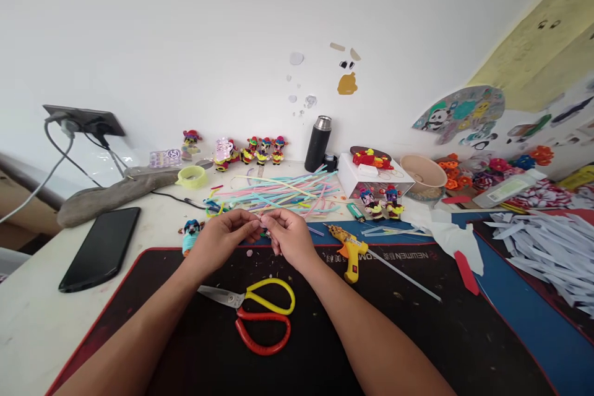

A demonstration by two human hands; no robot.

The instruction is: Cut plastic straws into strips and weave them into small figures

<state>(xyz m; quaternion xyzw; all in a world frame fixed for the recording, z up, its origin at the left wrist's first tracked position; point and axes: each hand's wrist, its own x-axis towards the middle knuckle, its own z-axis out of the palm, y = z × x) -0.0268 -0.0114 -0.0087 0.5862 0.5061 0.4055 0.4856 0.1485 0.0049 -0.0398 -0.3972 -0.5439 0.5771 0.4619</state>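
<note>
My left hand (227,238) and my right hand (288,236) meet above the far edge of the black mat (185,346). Both have their fingers pinched together at one spot; what lies between the fingertips is too small and hidden to name. Nearer to me, scissors with one yellow and one red handle (250,309) lie on the mat, blades to the left. Right of my right hand rests a yellow glue gun (351,252) with a glue stick in its back. A small turquoise figure (190,236) is beside my left hand.
Behind my hands are pastel pipe cleaners (278,190) in a pile. A black tablet (101,249) lies at left. Small figures (263,151) and a black flask (318,143) stand by the wall. White strips (547,253) are heaped at right, near a round bowl (423,173).
</note>
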